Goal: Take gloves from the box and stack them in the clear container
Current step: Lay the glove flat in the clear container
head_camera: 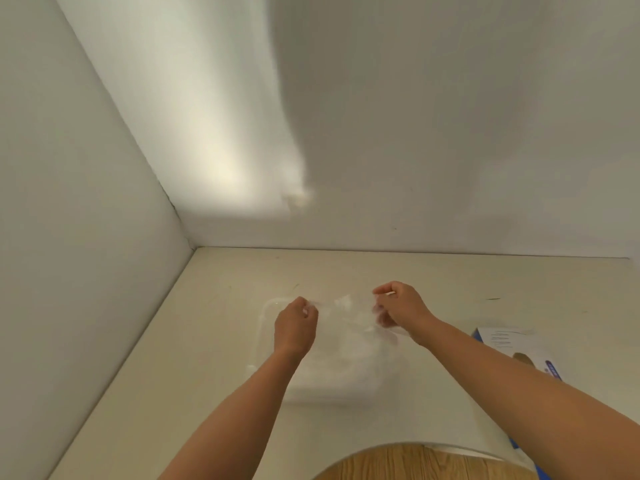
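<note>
Wood-grain surface (415, 464) shows at the bottom edge, below the pale bench (207, 341). The clear container (329, 393) sits on the bench mid-frame, with the glove box (512, 344) at its right. Over the container's far side, the left hand (296, 323) and right hand (401, 310) each pinch a filmy clear glove (343, 303) stretched between them. White walls (450, 133) rise behind.

Left hand (295, 327), right hand (401, 308): two; container (263, 323): one; box (505, 341): one; held glove (343, 302): one.

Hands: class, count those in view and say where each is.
2. Left hand above the clear container, far left; right hand above it, far right; both pinch a transparent glove.
</note>
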The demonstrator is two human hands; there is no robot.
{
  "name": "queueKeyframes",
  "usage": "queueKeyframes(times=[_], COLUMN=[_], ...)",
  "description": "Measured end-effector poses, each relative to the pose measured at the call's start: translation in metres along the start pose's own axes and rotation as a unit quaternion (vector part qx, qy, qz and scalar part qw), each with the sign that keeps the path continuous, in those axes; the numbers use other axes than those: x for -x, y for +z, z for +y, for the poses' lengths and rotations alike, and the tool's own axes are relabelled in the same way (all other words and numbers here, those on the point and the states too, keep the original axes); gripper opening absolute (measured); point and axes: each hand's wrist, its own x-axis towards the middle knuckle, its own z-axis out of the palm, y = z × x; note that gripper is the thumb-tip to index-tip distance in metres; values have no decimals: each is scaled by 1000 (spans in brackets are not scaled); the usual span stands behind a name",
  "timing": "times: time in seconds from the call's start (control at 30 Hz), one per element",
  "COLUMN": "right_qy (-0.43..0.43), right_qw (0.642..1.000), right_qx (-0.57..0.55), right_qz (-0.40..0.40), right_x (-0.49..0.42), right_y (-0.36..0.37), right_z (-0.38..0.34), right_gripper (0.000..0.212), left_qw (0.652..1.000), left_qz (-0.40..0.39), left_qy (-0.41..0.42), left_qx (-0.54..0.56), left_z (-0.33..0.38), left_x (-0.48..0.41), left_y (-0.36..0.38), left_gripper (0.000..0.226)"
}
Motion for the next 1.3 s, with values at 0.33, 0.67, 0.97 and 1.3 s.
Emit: queueKeyframes(times=[0.33, 0.67, 0.97, 1.3], right_qy=[-287, -42, -19, 34], right_qw=[941, 853, 830, 836], right_qx=[178, 472, 490, 510], right_qz=[-33, -217, -267, -201], right_x=[16, -1, -6, -15], right_y=[72, 105, 111, 102], right_z=[-19, 30, 37, 53], right_gripper=[18, 63, 58, 65], left_qw=[962, 959, 933, 921], left_qz=[-85, -93, -254, -323], left_qy=[3, 56, 30, -44], left_qx=[-258, -261, -255, -211], left_z=[-37, -33, -32, -64], left_x=[-12, -8, -15, -23], left_y=[-10, -14, 13, 28], left_gripper=[27, 32, 41, 70])
